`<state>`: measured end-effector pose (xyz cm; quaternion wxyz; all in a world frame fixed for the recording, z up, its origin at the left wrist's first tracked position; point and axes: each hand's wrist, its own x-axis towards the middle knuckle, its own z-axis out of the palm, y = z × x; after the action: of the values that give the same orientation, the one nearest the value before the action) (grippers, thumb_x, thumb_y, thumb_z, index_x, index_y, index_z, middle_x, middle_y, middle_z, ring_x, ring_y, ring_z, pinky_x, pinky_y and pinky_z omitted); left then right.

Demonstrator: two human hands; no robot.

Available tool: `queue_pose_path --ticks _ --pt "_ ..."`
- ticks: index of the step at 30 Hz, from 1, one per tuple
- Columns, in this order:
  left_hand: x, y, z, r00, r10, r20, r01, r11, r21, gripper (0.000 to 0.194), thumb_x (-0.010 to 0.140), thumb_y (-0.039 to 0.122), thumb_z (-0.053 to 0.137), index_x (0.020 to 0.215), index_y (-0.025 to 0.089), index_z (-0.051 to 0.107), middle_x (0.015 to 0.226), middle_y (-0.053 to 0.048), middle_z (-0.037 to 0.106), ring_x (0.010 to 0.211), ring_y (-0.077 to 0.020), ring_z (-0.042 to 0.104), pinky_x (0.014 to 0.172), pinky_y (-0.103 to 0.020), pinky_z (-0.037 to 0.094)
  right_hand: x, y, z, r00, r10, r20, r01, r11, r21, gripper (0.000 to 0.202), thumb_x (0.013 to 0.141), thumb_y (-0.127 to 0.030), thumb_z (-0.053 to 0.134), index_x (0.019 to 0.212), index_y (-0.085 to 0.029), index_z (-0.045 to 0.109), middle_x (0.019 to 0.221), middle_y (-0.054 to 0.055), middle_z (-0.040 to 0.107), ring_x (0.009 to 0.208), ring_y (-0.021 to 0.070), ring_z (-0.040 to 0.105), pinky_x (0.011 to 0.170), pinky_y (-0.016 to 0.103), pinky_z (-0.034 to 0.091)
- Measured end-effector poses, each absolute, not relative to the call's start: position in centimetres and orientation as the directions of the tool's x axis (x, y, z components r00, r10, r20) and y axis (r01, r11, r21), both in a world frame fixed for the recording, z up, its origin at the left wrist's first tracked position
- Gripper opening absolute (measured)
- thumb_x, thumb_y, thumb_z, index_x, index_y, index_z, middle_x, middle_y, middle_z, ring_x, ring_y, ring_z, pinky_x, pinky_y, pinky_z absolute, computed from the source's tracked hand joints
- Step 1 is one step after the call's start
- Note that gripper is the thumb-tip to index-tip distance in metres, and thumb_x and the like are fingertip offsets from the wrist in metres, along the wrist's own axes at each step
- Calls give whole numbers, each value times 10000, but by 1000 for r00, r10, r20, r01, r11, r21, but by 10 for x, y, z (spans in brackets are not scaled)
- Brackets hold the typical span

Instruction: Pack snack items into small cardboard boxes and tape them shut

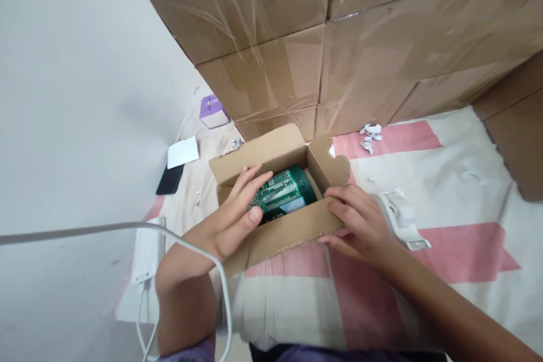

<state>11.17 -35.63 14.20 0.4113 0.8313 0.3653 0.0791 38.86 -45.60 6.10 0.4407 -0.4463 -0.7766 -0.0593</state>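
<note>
A small open cardboard box (292, 235) sits in front of me with its flaps raised. Inside it a green can (282, 189) with printed white text lies on its side. My left hand (233, 218) spans the can's left end, thumb on the near side and fingers on the far side; its palm side is hidden. At the box's near right corner, my right hand (358, 218) grips the flap, fingertips at the edge and thumb beneath. A white tape dispenser (401, 218) lies just beyond the right hand.
Stacked taped cartons (263, 73) form a wall behind the box. A purple box (213, 111), a white card (183, 152) and a dark phone-like slab (169, 179) lie left. A white cable (186, 239) crosses my left forearm near a white power brick (147, 251). Paper scraps (370, 138) lie behind.
</note>
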Motion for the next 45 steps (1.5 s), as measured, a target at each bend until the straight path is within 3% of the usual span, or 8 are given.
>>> queue_pose_path --ticks 5,9,12,18,24,31,41,45 --pt "111 -346 144 694 695 -188 447 -211 869 691 993 722 280 1513 310 473 1642 -96 386 1551 -369 291 1219 -559 348 385 -456 63 -184 630 754 749 587 -308 299 1001 -503 552 1046 -207 555 1036 148 647 870 244 627 705 378 538" --pt "124 -345 141 709 678 -194 312 -56 948 777 928 809 328 1327 199 596 1184 -152 700 1027 -304 712 992 -490 537 386 -458 64 -171 620 765 758 580 -300 311 1003 -496 549 1059 -190 555 999 148 643 851 243 624 706 373 537" --pt "128 -343 144 684 698 -212 364 -75 929 743 922 819 331 1129 183 653 963 -123 724 812 -256 716 841 -437 580 390 -458 62 -165 617 770 770 568 -291 317 995 -498 561 1066 -189 561 1000 149 650 841 249 617 703 383 524" --pt "112 -343 159 700 710 75 517 -576 633 404 1042 519 422 924 217 663 989 -62 741 955 -217 685 879 -359 529 393 -459 61 -139 639 757 761 558 -330 332 988 -530 560 1071 -210 587 1012 132 661 821 247 607 716 405 505" --pt "109 -338 153 721 690 -55 624 -613 485 471 1075 467 334 899 232 702 1061 -35 765 1036 -234 647 935 -394 506 389 -463 53 -80 590 804 772 546 -325 302 933 -419 650 1148 -219 583 1214 161 544 994 278 604 759 430 569" --pt "113 -335 151 706 708 4 640 -640 425 381 1068 450 384 1065 230 694 1166 -49 741 1122 -243 615 996 -434 473 390 -456 45 119 639 760 672 512 -535 747 826 -286 747 1492 -267 412 1255 150 611 1187 343 622 846 492 598" --pt "112 -337 151 537 765 356 709 -638 301 349 1014 456 500 1260 237 616 1539 -91 538 1455 -309 455 1244 -543 302 397 -462 30 98 759 644 612 464 -640 512 930 -173 619 1422 -284 534 1028 73 791 900 259 741 736 411 628" --pt "106 -337 151 553 764 333 660 -645 385 368 1045 443 418 1292 258 619 1217 -47 754 1228 -254 663 1245 -516 338 396 -470 29 215 762 611 631 370 -682 602 896 -258 738 1459 -256 523 815 22 743 693 207 691 622 348 606"
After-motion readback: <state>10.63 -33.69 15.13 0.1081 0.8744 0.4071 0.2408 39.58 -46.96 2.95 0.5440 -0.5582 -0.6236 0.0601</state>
